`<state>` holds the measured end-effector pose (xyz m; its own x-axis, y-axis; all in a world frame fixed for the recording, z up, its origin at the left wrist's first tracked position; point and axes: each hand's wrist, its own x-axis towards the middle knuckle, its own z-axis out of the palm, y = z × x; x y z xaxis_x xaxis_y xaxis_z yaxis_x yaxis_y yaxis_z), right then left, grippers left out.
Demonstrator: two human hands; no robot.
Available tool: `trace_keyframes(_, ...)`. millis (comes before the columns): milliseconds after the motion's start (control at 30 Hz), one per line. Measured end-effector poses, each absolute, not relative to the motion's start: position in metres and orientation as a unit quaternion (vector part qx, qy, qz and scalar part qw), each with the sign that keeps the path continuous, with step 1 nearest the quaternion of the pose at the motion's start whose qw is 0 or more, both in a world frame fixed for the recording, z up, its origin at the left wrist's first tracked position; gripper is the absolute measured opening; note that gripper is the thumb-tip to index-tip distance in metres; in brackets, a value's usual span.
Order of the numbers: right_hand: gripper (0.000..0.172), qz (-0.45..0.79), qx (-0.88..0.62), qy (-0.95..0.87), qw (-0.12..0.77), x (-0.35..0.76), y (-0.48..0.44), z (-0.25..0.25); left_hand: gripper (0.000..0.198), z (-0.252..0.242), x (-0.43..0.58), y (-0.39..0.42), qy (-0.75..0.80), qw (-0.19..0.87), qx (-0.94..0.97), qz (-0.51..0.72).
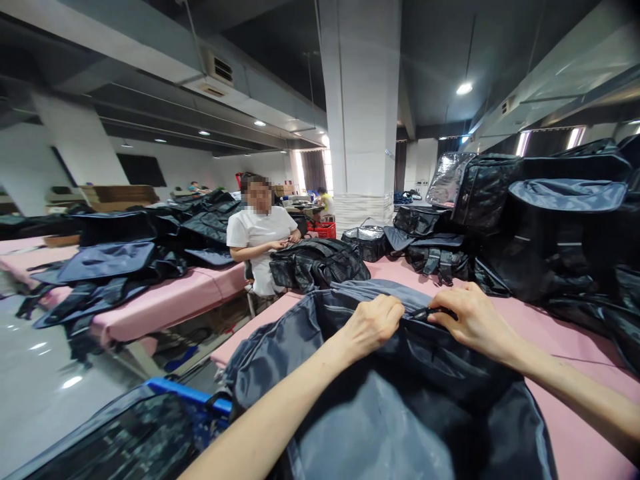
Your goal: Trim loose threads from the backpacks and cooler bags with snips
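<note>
Pale floor and a pink-covered table fill the left of the frame, with dark bags heaped on it; below, at lower left, you have a blue crate beside the work; left of centre, a co-worker in a white top sits behind another dark bag; a white column rises at upper centre.

Your open bag takes up the lower centre, its mouth towards you and grey-blue lining showing, resting on the near pink table; its far rim runs across the middle of the frame, where both your hands meet it.

Your left hand reaches up and rightward from the bottom edge, knuckles uppermost, fingers curled closed on the rim; the fingertips are partly hidden, so you cannot tell just how much cloth they pinch; just right of them lies a short black strip, its long axis nearly level along the rim; your right hand is nearer to it, thumb and forefinger closed on its right end, wrist slightly bent, forearm slanting in from the right edge; beyond, at upper right, more dark bags stand piled.
</note>
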<state>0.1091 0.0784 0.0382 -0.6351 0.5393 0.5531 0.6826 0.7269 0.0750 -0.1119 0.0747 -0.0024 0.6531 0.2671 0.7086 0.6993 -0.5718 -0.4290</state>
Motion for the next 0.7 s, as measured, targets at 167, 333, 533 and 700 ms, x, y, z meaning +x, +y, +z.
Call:
trace_keyframes(167, 0.012, -0.079, -0.340, -0.907, 0.235, 0.110, 0.080, 0.040, 0.019, -0.006, -0.110, 0.070, -0.296, 0.350, -0.836, -0.300)
trace_keyframes(333, 0.015, -0.055, -0.337, -0.907, 0.245, 0.113, 0.083, 0.039, 0.018, -0.010, -0.114, 0.069, -0.327, 0.214, -0.832, -0.394)
trace_keyframes(533, 0.012, -0.090, -0.334, -0.901, 0.264, 0.105, 0.082, 0.042, 0.011, -0.007, -0.123, 0.063, -0.354, -0.037, -0.785, -0.507)
trace_keyframes(700, 0.009, -0.187, -0.308, -0.902, 0.237, 0.086, 0.078, 0.050, 0.010, -0.004, -0.124, 0.060, -0.339, -0.083, -0.784, -0.513)
